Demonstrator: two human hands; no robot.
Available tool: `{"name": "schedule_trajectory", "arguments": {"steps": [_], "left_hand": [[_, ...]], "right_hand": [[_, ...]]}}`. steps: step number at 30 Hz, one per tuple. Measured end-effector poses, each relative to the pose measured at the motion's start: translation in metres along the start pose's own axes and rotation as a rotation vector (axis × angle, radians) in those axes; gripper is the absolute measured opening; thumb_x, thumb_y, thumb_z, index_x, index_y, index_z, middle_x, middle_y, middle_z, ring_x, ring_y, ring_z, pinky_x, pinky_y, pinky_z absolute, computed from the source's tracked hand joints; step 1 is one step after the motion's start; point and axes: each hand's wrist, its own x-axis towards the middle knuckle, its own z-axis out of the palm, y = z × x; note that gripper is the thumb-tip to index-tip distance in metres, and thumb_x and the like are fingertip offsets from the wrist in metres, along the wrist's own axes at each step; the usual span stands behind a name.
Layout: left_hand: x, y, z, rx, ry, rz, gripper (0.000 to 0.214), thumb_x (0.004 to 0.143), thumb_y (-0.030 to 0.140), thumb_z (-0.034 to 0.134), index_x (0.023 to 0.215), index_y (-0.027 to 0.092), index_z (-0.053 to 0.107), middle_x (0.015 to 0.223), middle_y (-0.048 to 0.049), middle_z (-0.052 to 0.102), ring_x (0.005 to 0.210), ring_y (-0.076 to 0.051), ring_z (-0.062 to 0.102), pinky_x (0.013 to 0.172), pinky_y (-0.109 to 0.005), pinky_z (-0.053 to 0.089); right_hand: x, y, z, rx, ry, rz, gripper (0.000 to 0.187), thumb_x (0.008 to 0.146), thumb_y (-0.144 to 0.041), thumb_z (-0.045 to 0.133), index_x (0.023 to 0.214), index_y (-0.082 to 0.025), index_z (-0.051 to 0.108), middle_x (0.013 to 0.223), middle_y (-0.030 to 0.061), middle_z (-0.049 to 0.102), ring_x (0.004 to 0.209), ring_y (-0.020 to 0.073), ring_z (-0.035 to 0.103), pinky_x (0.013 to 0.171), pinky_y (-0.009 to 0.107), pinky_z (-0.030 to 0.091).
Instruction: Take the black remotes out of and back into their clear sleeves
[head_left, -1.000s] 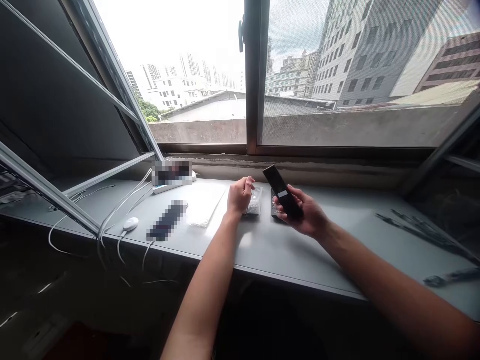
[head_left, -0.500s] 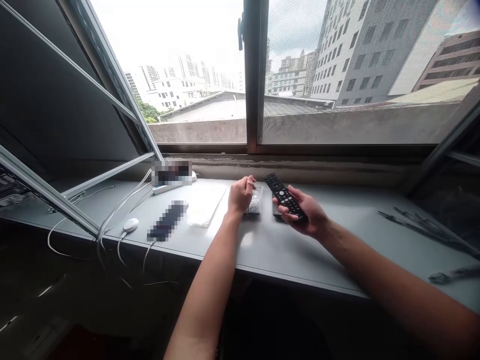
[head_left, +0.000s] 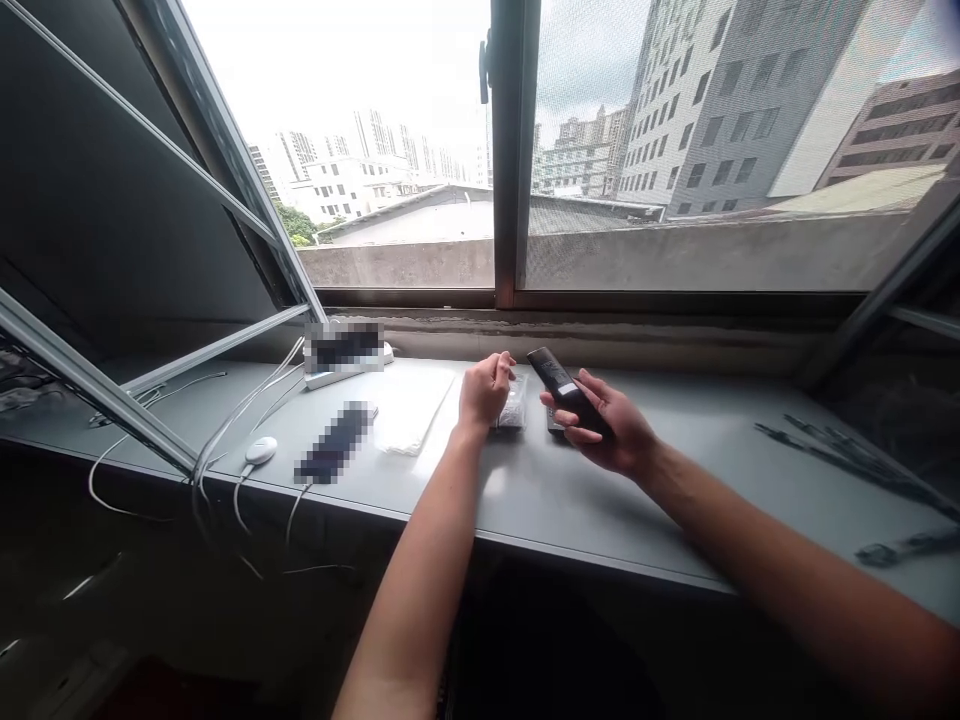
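My right hand (head_left: 604, 428) grips a black remote control (head_left: 559, 388), held low over the grey ledge (head_left: 675, 480) with its far end pointing toward the window. Another dark remote (head_left: 553, 424) lies flat on the ledge just under it, mostly hidden. My left hand (head_left: 484, 388) is curled into a loose fist, fingers pinched together, resting on a small clear bag (head_left: 513, 406) of pale bits. What the pinch holds, if anything, is too small to see.
A flat clear plastic sheet (head_left: 409, 415) lies left of the bag. Further left are a blurred dark device (head_left: 335, 444), a white round puck (head_left: 261, 449) on a cable, a power strip (head_left: 345, 362) and several white cables. Dark strips (head_left: 847, 455) lie at the right. A window frame (head_left: 514, 150) stands behind.
The remote in my right hand has been lowered and turned over twice: back showing, then buttons up, now tilted with its back showing again. My left hand has barely moved.
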Motion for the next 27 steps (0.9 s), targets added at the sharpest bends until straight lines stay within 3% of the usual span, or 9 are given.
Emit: {"name": "schedule_trajectory", "arguments": {"steps": [3, 6, 12, 15, 19, 27], "left_hand": [[0.0001, 0.0002, -0.0003, 0.01, -0.001, -0.006, 0.043, 0.115, 0.045, 0.042, 0.097, 0.023, 0.074, 0.083, -0.0028, 0.079, 0.067, -0.016, 0.07, 0.068, -0.028, 0.052], [0.0, 0.0001, -0.0011, 0.012, -0.002, -0.005, 0.042, 0.115, 0.043, 0.043, 0.097, 0.023, 0.074, 0.082, -0.0027, 0.079, 0.066, -0.016, 0.07, 0.068, -0.028, 0.053], [-0.0011, 0.0008, -0.0025, 0.015, -0.018, -0.009, 0.043, 0.115, 0.044, 0.043, 0.096, 0.022, 0.074, 0.082, -0.0026, 0.078, 0.066, -0.016, 0.07, 0.068, -0.028, 0.053], [-0.0015, 0.001, -0.0026, 0.016, -0.022, -0.013, 0.043, 0.115, 0.043, 0.042, 0.096, 0.022, 0.074, 0.082, -0.0025, 0.078, 0.066, -0.016, 0.07, 0.068, -0.027, 0.053], [-0.0013, 0.0001, -0.0017, 0.011, -0.024, -0.011, 0.042, 0.115, 0.043, 0.043, 0.096, 0.022, 0.074, 0.082, -0.0027, 0.079, 0.067, -0.016, 0.07, 0.068, -0.027, 0.053], [-0.0006, 0.0006, -0.0017, 0.012, -0.027, 0.001, 0.043, 0.115, 0.044, 0.042, 0.097, 0.023, 0.075, 0.083, -0.0027, 0.079, 0.067, -0.016, 0.07, 0.068, -0.028, 0.052]], "right_hand": [[0.001, -0.0016, -0.0045, 0.036, -0.056, 0.035, 0.037, 0.115, -0.039, 0.042, 0.13, -0.015, 0.067, 0.086, 0.0079, 0.067, 0.052, 0.0132, 0.051, 0.032, 0.018, 0.044], [0.0008, -0.0011, -0.0031, 0.05, -0.048, 0.028, 0.034, 0.112, -0.039, 0.05, 0.132, -0.017, 0.067, 0.083, 0.0051, 0.062, 0.058, 0.0149, 0.054, 0.037, 0.019, 0.049], [0.0021, 0.0022, 0.0037, 0.011, 0.11, -0.067, 0.022, 0.113, -0.035, 0.058, 0.12, -0.019, 0.07, 0.093, 0.0071, 0.069, 0.072, 0.0152, 0.066, 0.05, 0.02, 0.06], [0.0047, 0.0014, 0.0017, -0.006, 0.168, -0.056, 0.028, 0.114, -0.042, 0.057, 0.12, -0.018, 0.071, 0.098, 0.0082, 0.074, 0.065, 0.0122, 0.066, 0.043, 0.017, 0.056], [0.0066, -0.0009, -0.0031, -0.042, 0.168, -0.032, 0.027, 0.115, -0.041, 0.057, 0.123, -0.019, 0.071, 0.098, 0.0077, 0.078, 0.055, 0.0093, 0.062, 0.032, 0.013, 0.045], [0.0047, -0.0019, -0.0044, -0.053, 0.119, -0.024, 0.028, 0.114, -0.04, 0.055, 0.126, -0.019, 0.069, 0.098, 0.0116, 0.079, 0.058, 0.0137, 0.065, 0.033, 0.017, 0.048]]}}
